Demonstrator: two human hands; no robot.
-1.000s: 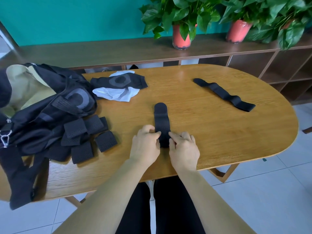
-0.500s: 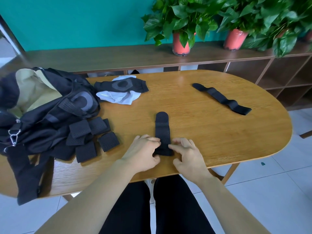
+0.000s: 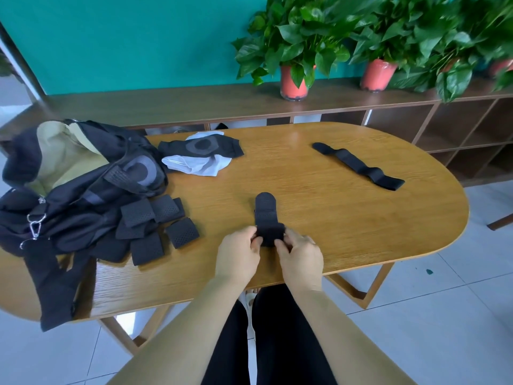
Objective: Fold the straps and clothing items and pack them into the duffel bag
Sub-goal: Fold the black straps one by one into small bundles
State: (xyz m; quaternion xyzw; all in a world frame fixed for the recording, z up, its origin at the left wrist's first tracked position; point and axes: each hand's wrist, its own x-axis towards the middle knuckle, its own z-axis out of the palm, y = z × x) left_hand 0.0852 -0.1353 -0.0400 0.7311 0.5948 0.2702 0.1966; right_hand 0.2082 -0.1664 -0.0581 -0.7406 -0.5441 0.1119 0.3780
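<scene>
A short black strap [image 3: 265, 208] lies near the table's front edge, its near end rolled up. My left hand [image 3: 239, 252] and my right hand [image 3: 299, 255] pinch that rolled end from either side. A longer black strap [image 3: 358, 165] lies flat at the far right. The open black duffel bag [image 3: 69, 173] with tan lining sits at the left. Several folded black mesh straps [image 3: 155, 226] are piled beside it. A black garment [image 3: 202, 147] lies on a white one [image 3: 200, 166] behind them.
The oval wooden table [image 3: 319, 218] stands on a tiled floor. Behind it runs a low wooden shelf [image 3: 194, 102] with potted plants [image 3: 294, 79] in red pots. The bag's strap hangs over the table's left front edge.
The strap's near end has been lifted and rolled over toward the far end, so the strap looks shorter. Both hands have moved from pressing flat to pinching the roll.
</scene>
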